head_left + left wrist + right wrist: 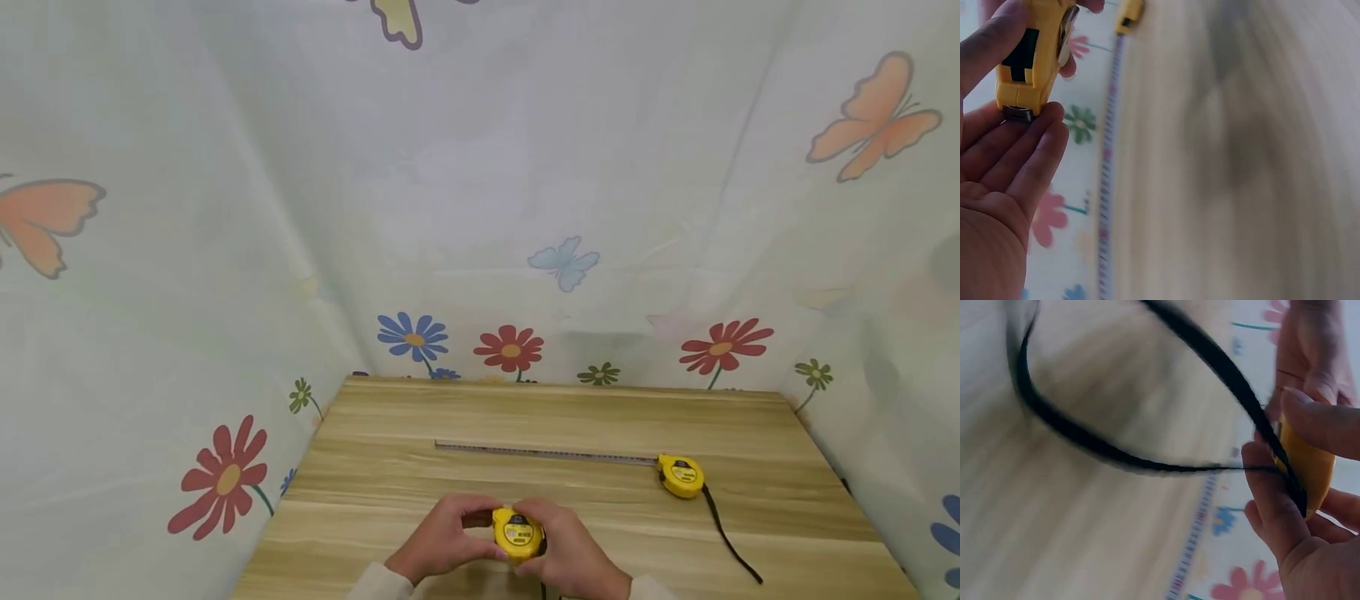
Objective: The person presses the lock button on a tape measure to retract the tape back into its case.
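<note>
From my station I see the held tape measure lying nearside of the extended tape measure, right hand fingers gripping it, hook toward the left hand, whose fingers seemingly pinch it.

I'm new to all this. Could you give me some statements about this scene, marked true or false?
1. The left hand and right hand both hold one yellow tape measure. True.
2. The held one's tape is drawn far out. False: its end hook sits at the mouth.
3. A second tape measure lies on the wooden tabletop. True.
4. That second one is fully wound in. False: its blade stretches along the tabletop.
5. Nothing trails from it. False: a black strap does.
6. A red flower shows on the backdrop. True.
</note>
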The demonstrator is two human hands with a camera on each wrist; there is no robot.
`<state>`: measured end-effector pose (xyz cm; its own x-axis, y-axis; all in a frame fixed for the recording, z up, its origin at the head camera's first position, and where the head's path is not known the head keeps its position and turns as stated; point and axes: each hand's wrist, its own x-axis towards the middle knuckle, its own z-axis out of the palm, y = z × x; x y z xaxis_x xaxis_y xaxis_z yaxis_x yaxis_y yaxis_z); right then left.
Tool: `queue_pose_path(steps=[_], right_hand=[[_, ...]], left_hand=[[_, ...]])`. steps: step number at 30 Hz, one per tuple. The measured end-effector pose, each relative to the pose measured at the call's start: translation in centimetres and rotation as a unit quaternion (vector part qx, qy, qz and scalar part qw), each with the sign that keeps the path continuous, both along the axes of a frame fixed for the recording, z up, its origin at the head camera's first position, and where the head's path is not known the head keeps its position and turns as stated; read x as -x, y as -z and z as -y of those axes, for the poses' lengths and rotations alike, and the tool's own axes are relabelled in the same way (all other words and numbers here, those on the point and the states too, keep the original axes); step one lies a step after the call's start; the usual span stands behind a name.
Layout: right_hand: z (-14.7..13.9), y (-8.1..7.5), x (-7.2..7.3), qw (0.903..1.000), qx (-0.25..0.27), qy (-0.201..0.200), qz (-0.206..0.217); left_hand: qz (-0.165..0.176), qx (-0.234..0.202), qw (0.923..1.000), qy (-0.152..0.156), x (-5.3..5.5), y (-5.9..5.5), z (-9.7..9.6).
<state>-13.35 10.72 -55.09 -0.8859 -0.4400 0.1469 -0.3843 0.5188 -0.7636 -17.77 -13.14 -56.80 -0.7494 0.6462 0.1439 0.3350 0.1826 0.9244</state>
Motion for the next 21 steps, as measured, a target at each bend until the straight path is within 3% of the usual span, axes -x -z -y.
queue_pose_path(steps=[5,9,15,21], right_hand=[[1.7,2.6,0.7,0.999,-0.04,0.013,0.017],[2.7,4.3,1.5,0.9956,-0.093,0.014,0.004],[3.7,6.0,2.5,0.9861,-0.162,-0.003,-0.033],[3.5,5.9,3.0,0.9746,-0.219,-0.017,-0.044]], left_hand=[[0.003,0.023,0.9995,-0.023,0.6,2.5,0.9],[-0.002,0.067,0.9968,-0.043,1.1,3.9,1.1],[-0.055,0.178,0.9785,-0.089,1.3,5.2,1.8],[-0.095,0.225,0.9666,-0.078,1.7,5.4,1.6]])
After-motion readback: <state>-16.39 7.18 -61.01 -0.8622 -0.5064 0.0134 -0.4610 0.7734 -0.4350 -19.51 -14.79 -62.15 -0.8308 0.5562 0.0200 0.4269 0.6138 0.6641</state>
